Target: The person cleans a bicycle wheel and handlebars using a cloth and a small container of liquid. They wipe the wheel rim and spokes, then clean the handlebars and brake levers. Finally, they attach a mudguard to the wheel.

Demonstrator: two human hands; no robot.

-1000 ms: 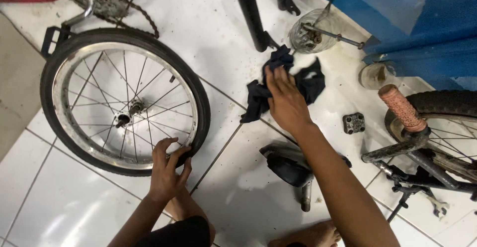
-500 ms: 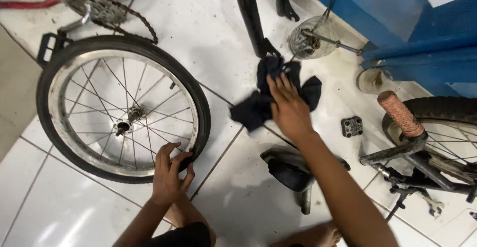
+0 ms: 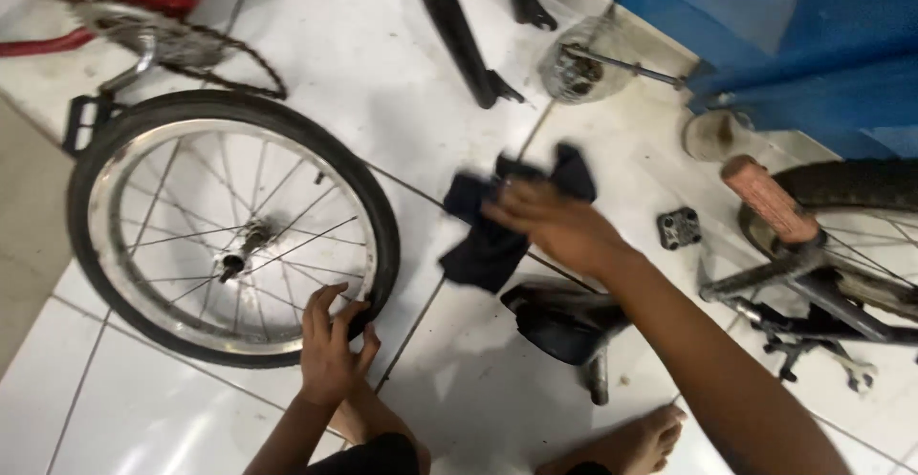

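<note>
A small bicycle wheel (image 3: 115, 160) with a black tyre and silver spokes lies flat on the white tiled floor at the left. My left hand (image 3: 332, 346) grips its tyre at the near right edge. My right hand (image 3: 559, 226) is closed on a dark cloth (image 3: 483, 246), which hangs just above the floor to the right of the wheel. A black bicycle saddle (image 3: 564, 327) lies on the tiles under my right forearm.
A red frame with chain and pedal (image 3: 163, 40) is at the top left. A black fork (image 3: 459, 31), a clear container (image 3: 574, 69), a small metal clamp (image 3: 679, 228), another wheel with a handlebar grip (image 3: 765, 198) and blue furniture (image 3: 784, 35) surround the spot. My bare feet (image 3: 641, 442) rest below.
My right hand has pulled the dark cloth off the floor and toward me and to the left. My left hand stays on the tyre.
</note>
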